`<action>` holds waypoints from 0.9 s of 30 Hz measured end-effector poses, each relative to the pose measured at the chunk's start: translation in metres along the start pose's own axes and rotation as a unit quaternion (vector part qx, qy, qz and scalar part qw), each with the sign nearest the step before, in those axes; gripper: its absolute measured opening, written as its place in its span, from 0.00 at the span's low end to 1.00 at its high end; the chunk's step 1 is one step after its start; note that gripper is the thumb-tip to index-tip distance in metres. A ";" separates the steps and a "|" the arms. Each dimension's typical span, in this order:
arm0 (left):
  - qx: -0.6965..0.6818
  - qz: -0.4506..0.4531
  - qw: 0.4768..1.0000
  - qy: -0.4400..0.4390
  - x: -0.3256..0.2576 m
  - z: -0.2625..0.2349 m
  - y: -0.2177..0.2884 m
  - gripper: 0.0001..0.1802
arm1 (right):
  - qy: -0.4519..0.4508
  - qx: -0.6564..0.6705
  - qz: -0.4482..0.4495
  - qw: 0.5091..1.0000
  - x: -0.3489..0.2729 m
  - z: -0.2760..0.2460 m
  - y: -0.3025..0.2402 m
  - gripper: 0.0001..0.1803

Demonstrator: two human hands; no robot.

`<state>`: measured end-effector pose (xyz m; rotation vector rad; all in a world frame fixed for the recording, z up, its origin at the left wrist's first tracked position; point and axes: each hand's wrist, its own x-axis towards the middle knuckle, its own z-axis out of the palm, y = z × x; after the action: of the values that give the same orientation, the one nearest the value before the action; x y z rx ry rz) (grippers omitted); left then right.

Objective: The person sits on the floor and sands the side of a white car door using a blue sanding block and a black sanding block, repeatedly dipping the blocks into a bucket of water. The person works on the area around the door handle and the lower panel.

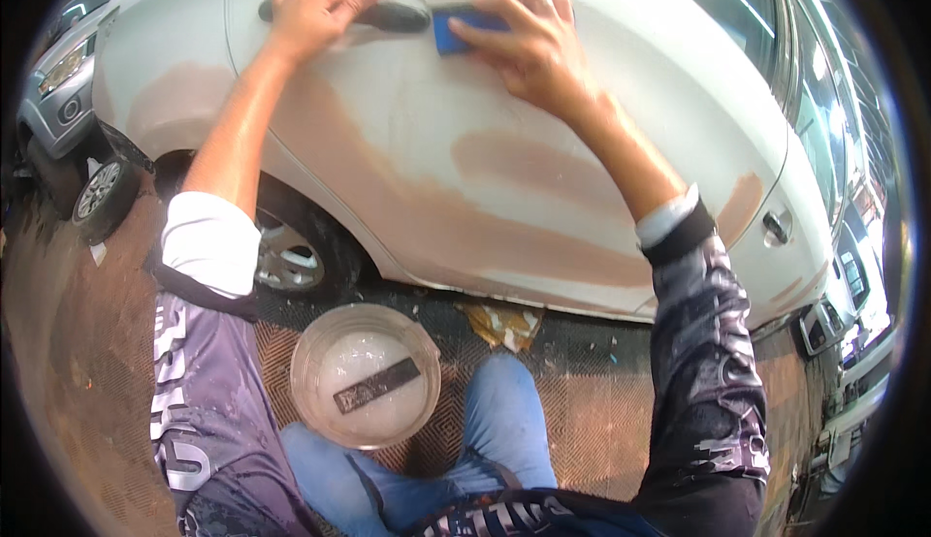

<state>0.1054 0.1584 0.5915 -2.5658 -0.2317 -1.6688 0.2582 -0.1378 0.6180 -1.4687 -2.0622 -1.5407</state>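
The right hand (533, 47) grasps a blue rectangular block (447, 35), which lies beneath it against the whitish, brown-patched car door (412, 101), just beside the elongated black door handle (400, 18); the left hand (315, 15) covers that handle, whether gripping I cannot tell

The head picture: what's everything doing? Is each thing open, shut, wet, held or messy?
Left hand: over the black door handle
Right hand: gripping the blue block at the door
Car door: looks shut, pale with brownish patches
Bucket: open-topped, holding cloudy liquid
Dark strip: lying in the bucket
Yellowish sheet: looks crumpled
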 end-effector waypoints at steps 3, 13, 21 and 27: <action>-0.005 0.012 1.000 -0.026 -0.008 0.002 0.011 0.27 | -0.012 -0.027 0.026 0.999 -0.043 -0.005 -0.007 0.22; -0.021 0.006 0.999 -0.049 -0.005 -0.001 0.000 0.28 | 0.013 -0.033 0.019 0.999 -0.008 0.007 0.001 0.20; -0.007 0.038 0.999 0.014 -0.009 -0.003 0.004 0.25 | 0.008 -0.020 0.007 1.000 -0.017 -0.006 0.009 0.23; -0.005 -0.023 0.998 -0.066 -0.005 -0.006 0.009 0.25 | 0.016 -0.032 0.011 0.999 0.016 0.004 0.012 0.21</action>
<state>0.0991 0.1483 0.5895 -2.7014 -0.2920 -1.5185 0.2610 -0.1256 0.6339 -1.4735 -1.9889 -1.6259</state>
